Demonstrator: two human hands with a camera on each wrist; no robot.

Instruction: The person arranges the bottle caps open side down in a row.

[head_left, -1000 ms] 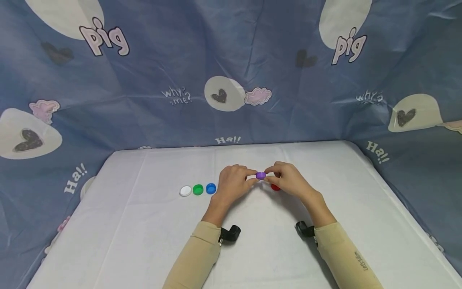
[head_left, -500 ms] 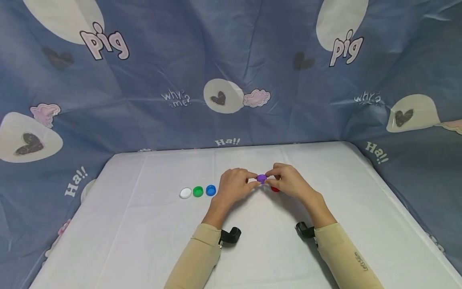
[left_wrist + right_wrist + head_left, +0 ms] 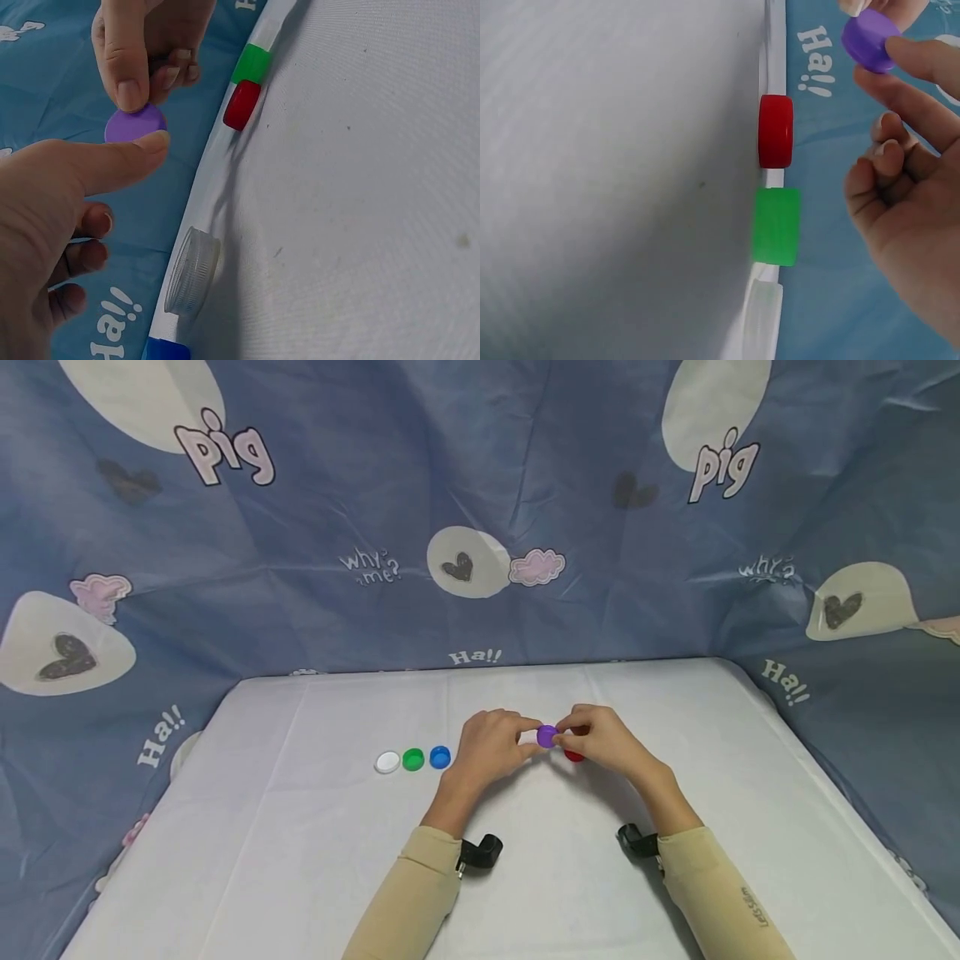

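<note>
Up above the white cloth (image 3: 558,893), the left hand (image 3: 491,743) and right hand (image 3: 603,741) both pinch a round, smooth purple cap (image 3: 547,737). The left wrist view shows a see-through cap (image 3: 192,271) with ridged sides, and the right wrist view a green cap (image 3: 777,226) beside the shiny red cap (image 3: 775,131); the head view hides those first two.

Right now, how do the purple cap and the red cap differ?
The purple cap is held up above the table, while the red cap rests on it. The purple cap is tilted; the red cap sits flat. Both are round, single-coloured caps.
</note>
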